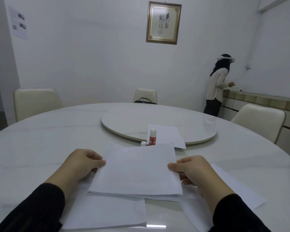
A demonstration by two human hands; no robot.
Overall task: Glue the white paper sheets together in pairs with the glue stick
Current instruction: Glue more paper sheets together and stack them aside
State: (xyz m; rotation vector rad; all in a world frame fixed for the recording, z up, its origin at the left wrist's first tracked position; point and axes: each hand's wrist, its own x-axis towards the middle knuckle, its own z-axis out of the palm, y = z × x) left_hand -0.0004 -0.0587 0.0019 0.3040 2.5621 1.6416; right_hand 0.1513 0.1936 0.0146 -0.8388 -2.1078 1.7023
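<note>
I hold a thin stack of white paper sheets [137,171] just above the table, one hand on each side. My left hand [81,163] pinches its left edge and my right hand [190,171] pinches its right edge. Under it lie more white sheets, one at the front left [105,213] and one at the right [238,190]. Behind the held stack stands the red and white glue stick [152,136], uncapped, with its white cap [143,143] beside it on the left. Another white sheet [167,134] rests partly on the turntable.
The round white table [32,148] carries a raised round turntable [157,121] at its middle. Cream chairs stand at the far left [35,102], far middle [145,95] and right [259,119]. A black bag [145,100] sits at the far edge. A person [216,87] stands at a counter at the back right.
</note>
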